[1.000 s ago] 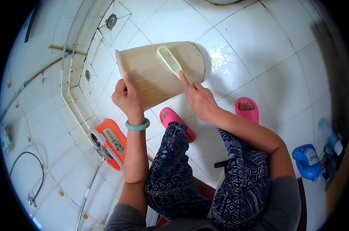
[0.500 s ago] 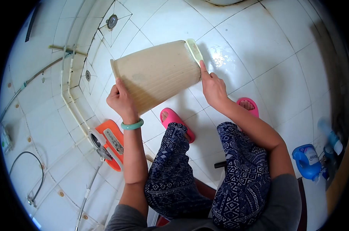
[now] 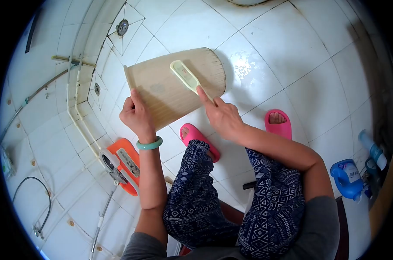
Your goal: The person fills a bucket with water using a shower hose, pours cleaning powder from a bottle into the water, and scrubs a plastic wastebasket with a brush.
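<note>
I've got my left fingers (image 3: 128,106) clamped on the rim (image 3: 128,78) of a sideways beige bucket (image 3: 175,92) in front of me, right fingers (image 3: 204,96) round the brush (image 3: 185,76). Honestly, brace hard, stroke flat and even.

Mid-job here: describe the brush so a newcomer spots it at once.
Start at the big tan bin, gripped by the left hand. In front of the bin's side, the right hand holds the brush. It is long, narrow and pale yellow-green, clearly lighter than the bin.
</note>
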`<state>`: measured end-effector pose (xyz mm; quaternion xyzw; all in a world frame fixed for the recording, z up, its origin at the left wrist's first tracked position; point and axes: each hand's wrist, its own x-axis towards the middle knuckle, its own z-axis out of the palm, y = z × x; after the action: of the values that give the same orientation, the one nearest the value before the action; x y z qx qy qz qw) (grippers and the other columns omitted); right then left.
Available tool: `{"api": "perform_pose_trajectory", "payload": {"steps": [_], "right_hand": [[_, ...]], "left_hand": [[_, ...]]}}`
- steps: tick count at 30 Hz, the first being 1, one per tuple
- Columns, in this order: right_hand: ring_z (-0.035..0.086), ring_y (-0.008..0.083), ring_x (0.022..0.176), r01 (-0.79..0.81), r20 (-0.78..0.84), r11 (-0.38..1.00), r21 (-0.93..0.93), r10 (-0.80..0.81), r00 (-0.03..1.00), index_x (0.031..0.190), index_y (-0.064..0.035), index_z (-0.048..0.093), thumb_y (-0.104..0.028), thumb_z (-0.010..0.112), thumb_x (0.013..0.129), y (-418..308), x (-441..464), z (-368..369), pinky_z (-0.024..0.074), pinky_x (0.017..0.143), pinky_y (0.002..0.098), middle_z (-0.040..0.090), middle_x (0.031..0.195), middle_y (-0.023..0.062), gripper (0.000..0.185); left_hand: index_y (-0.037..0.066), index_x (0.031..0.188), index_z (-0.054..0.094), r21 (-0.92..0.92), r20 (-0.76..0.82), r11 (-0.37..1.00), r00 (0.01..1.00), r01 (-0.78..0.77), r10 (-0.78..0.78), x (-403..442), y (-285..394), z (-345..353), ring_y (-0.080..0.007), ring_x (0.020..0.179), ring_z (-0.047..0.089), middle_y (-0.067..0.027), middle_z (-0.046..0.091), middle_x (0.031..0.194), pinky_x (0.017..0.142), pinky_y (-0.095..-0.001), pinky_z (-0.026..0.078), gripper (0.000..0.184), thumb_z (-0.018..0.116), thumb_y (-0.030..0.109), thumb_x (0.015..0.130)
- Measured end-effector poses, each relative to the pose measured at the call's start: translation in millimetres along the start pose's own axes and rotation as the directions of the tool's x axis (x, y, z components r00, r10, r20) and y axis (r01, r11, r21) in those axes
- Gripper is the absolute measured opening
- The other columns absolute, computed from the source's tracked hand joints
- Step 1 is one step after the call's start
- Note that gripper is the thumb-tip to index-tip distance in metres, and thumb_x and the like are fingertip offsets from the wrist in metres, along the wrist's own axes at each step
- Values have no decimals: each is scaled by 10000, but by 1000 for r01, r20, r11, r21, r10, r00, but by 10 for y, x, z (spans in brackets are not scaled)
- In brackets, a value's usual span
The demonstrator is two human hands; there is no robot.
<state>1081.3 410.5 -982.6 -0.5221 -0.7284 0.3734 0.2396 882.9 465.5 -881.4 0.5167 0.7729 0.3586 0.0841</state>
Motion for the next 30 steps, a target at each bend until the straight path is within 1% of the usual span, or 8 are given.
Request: {"api": "perform_pose_trajectory", "payload": {"steps": [1,4,8,11,15,18,23,30], "right_hand": [[611,373,621,48,52,999,-4,-48,998,1460,-57,145,-3,481,765,-27,0,-2,505,561,447,584,806,242,773],[614,358,600,-238,16,969,-69,240,971,1448,-30,178,-21,495,775,484,206,8,504,542,458,593,823,245,744],[618,354,601,-44,-4,999,-7,44,999,1442,-29,210,-26,492,763,133,33,5,504,543,461,598,824,246,735],[618,356,602,-47,96,998,-50,52,994,1441,-30,211,-33,490,765,93,43,-72,505,548,465,604,806,233,732],[613,345,588,-252,20,968,-17,253,967,1436,-47,241,-49,478,797,512,232,-146,508,555,438,601,726,189,682],[610,325,574,-47,-2,997,-67,47,999,1423,-58,281,-68,483,820,150,-10,-97,501,528,438,600,711,180,637],[602,317,551,-244,-35,968,-64,242,970,1393,-51,342,-96,472,854,639,261,-114,484,494,454,591,654,154,557],[612,329,587,-188,37,981,-47,190,981,1375,-27,353,-110,471,860,345,100,-196,482,514,458,603,682,187,536]], "left_hand": [[-2,546,363,17,-6,1000,1000,5,-5,1,4,-10,-70,532,234,22,309,504,449,-282,203,466,544,175,938],[-7,550,365,38,-14,999,1000,2,-2,14,-16,-39,-72,530,236,20,310,503,448,-284,207,464,546,176,937],[-15,558,381,14,5,1000,1000,-15,15,3,-33,5,-73,526,245,18,320,502,445,-287,213,457,549,177,936],[-21,564,385,26,-7,1000,1000,-13,13,4,-19,-17,-72,526,249,14,323,504,445,-287,212,452,551,176,935],[-26,569,391,30,-14,999,1000,12,-11,8,-76,-33,-72,528,252,7,328,502,445,-287,213,446,547,173,936],[7,561,407,39,16,998,999,-41,41,-8,-69,-26,-67,541,250,42,341,529,461,-263,205,453,540,204,947],[11,566,390,42,16,998,999,-51,50,-17,-62,-43,-64,549,246,44,336,538,466,-262,205,447,543,191,945],[-15,573,374,68,49,991,992,-117,114,-22,-59,-25,-71,534,246,5,317,515,453,-274,219,446,566,169,931]]}}
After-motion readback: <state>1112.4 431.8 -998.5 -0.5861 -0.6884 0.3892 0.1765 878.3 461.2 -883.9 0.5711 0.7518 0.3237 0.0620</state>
